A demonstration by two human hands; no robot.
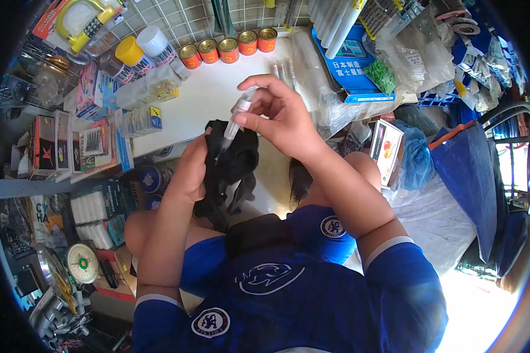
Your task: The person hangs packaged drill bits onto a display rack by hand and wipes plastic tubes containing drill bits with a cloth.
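In the head view, my right hand [282, 120] pinches a slender clear plastic tube [230, 130] between thumb and fingers. The tube is tilted, and its lower end points down at a bunched black cloth item [240, 157]. I cannot tell whether its tip touches the fabric. My left hand [188, 170] grips the black cloth item along its left edge, with most of its fingers hidden behind it. The cloth hangs in folds above my lap, and straps or loose strips dangle from its lower part.
A white table [200, 97] lies ahead, with a row of small red tins [228, 50] at its back. Spray cans [153, 44] and boxed goods crowd the left. On the right are a blue box [350, 65] and plastic bags [415, 159]. A dial scale [82, 263] stands lower left.
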